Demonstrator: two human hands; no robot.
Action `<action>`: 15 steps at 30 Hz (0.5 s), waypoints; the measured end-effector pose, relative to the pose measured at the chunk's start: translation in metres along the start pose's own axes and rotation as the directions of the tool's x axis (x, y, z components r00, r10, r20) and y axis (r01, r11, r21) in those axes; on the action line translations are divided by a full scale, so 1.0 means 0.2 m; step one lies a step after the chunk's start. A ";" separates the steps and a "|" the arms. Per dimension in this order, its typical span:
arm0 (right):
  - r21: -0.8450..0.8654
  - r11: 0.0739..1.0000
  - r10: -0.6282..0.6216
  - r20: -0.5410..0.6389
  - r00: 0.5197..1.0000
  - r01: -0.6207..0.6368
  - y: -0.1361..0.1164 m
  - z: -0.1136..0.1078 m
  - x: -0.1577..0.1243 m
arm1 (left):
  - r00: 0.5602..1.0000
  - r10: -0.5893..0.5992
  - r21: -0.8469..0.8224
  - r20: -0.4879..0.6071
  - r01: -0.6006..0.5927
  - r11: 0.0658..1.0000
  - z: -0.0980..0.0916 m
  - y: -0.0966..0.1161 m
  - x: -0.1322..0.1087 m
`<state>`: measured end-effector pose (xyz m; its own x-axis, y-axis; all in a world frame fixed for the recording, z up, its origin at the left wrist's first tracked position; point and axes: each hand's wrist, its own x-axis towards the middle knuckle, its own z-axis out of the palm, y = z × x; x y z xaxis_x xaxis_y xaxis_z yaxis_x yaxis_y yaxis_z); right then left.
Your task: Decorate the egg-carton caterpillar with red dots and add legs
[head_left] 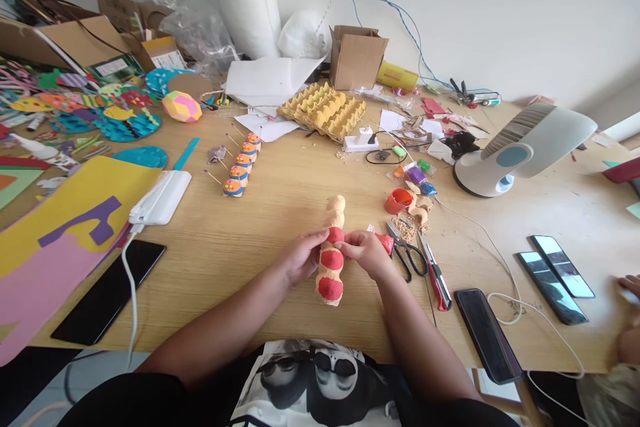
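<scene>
A strip of egg-carton cups (332, 250) lies lengthwise on the wooden table (280, 213), its three nearest cups capped with red clay. My left hand (301, 256) pinches the left side of the third red cup. My right hand (367, 253) presses fingertips onto the same red cap from the right. Both hands are closed on the strip. A red clay lump in a wrapper (385, 243) sits just right of my right hand.
Scissors (407, 254), a red utility knife (436, 273) and a red tape roll (398, 201) lie to the right. Three phones (553, 273) and a white fan (520, 150) are further right. A finished painted caterpillar (241, 167), yellow egg tray (324, 109), power bank (161, 197) and coloured paper (65, 227) sit left and behind. Another person's hand (629, 285) shows at the right edge.
</scene>
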<state>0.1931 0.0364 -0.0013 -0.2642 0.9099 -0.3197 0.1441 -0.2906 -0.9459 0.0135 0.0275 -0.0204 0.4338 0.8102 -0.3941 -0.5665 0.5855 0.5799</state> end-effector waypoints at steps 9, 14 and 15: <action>0.106 0.991 -0.079 0.002 0.997 0.078 0.02 0.01 0.00 | 0.998 0.019 0.002 0.062 -0.020 1.000 0.00 0.02 0.00; 0.190 0.979 -0.073 -0.009 0.997 0.073 0.02 0.02 0.00 | 0.994 0.048 -0.013 0.094 -0.047 0.999 0.00 0.02 0.00; 0.188 0.979 -0.075 -0.016 0.997 0.077 0.02 0.02 0.00 | 0.994 0.049 -0.013 0.099 -0.048 0.999 -0.01 0.02 0.00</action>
<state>0.1891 0.0333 -0.0053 -0.2588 0.9338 -0.2470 -0.0589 -0.2705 -0.9609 0.0107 0.0294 -0.0194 0.4730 0.8309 -0.2929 -0.5958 0.5466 0.5884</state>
